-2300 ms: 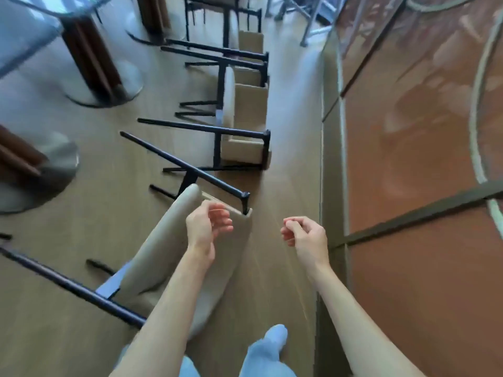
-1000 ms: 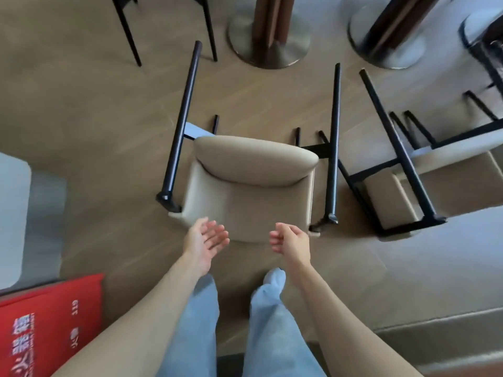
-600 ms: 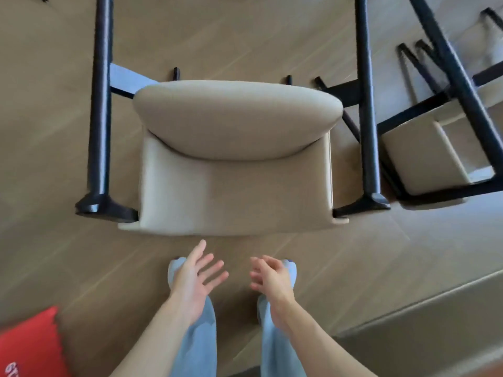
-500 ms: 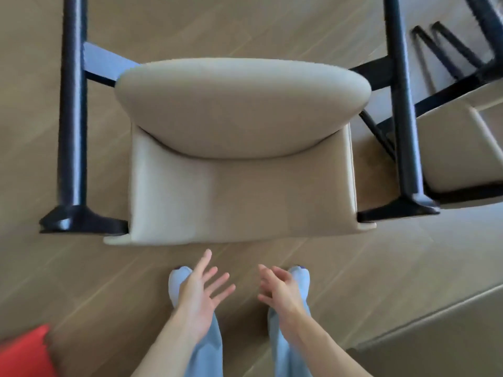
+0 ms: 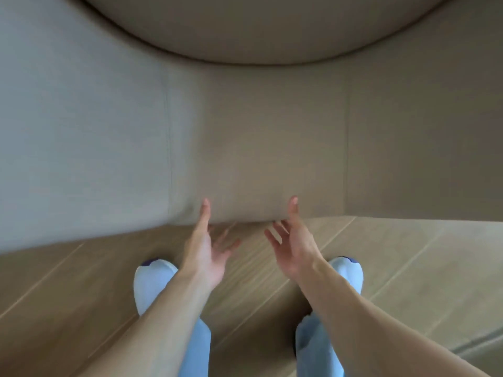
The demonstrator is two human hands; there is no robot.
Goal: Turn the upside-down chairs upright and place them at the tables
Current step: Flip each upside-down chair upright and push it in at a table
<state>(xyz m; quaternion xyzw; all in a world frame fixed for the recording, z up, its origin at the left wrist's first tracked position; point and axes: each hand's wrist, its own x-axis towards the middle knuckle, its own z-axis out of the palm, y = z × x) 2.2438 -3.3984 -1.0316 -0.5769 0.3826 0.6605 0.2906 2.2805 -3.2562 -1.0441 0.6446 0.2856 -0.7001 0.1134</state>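
A beige upholstered chair [image 5: 258, 137] lies overturned and fills the upper two thirds of the head view, very close. Its flat backrest panel faces me and its rounded seat cushion [image 5: 258, 25] bulges at the top. The black legs are out of frame. My left hand [image 5: 209, 246] and my right hand [image 5: 291, 246] reach side by side to the lower edge of the backrest, palms turned toward each other, fingers spread. The thumbs overlap the fabric edge and the fingers point under it. Neither hand has closed on the chair.
Light wooden plank floor [image 5: 81, 281] runs under the chair and me. My two feet in pale socks [image 5: 152, 281] stand just behind the hands, with light blue trouser legs [image 5: 196, 346] below. A step or ledge edge [image 5: 484, 344] crosses the lower right corner.
The view has dropped much closer to the chair, so its legs and the neighbouring chair are out of frame. Both hands have moved forward to the backrest's lower edge.
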